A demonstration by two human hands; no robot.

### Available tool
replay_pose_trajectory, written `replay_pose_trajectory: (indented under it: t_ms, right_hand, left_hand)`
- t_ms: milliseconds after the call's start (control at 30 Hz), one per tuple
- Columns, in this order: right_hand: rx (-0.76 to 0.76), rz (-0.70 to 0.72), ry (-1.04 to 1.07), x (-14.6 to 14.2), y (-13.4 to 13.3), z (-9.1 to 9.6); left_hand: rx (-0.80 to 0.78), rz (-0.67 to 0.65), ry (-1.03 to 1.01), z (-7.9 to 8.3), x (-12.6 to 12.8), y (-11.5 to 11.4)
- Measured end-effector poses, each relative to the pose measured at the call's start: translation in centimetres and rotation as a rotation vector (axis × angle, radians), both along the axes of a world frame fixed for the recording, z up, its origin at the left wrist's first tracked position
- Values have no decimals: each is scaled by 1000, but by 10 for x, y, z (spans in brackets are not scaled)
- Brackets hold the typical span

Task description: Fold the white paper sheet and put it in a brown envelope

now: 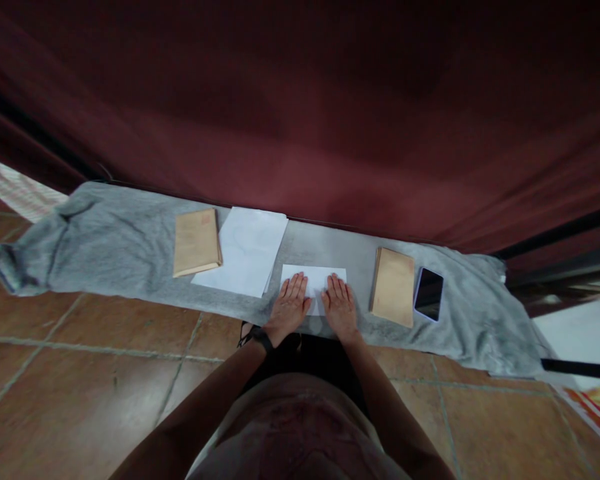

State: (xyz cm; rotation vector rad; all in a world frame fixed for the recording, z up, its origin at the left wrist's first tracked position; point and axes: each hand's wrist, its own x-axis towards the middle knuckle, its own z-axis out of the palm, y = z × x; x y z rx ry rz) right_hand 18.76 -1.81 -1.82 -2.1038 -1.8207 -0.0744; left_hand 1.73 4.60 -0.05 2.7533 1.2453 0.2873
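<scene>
Head view: a small white sheet (316, 283) lies flat near the front edge of a bench covered with grey cloth (115, 247), between two bundles of brown envelopes. The left hand (290, 300) and right hand (340, 303) rest palm-down on its left and right portions, each opened flat with fingers extended forward, pressing but gripping nothing. To the left, larger white sheets (253, 250) lie partly beneath the left envelope bundle (197, 240); to the right, the other envelope bundle (394, 287) lies just beside a phone (429, 294).
</scene>
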Motion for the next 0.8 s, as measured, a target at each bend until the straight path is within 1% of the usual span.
replay_pose_trajectory:
  t_ms: [133, 400, 600, 800]
  right_hand:
    - [32, -21, 3, 4, -2, -2]
    - [32, -106, -2, 14, -9, -10]
    - [19, -145, -16, 18, -14, -9]
    - [41, -185, 1, 17, -13, -8]
  left_hand:
    - [-7, 21, 9, 1, -3, 1]
    - [4, 42, 36, 3, -2, 1]
    - [-8, 45, 88, 6, -1, 1]
    - [4, 56, 105, 3, -2, 0]
